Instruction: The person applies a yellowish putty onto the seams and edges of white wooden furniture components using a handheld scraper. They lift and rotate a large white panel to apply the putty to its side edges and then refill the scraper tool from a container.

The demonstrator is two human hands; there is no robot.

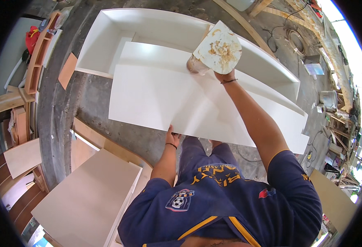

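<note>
The right hand (224, 74) is raised over the work, fingers closed on a glue-smeared spreader board (219, 47); a brownish glue container (195, 65) sits just beside it, and whether the same hand grips it cannot be told. The left hand (172, 135) rests at the near edge of a large white laminate panel (160, 99); its fingers are hidden, so their state cannot be told. The panel lies across an open white cabinet carcass (119, 29) on the concrete floor (61, 107). A second white cabinet (86, 197) stands near left.
</note>
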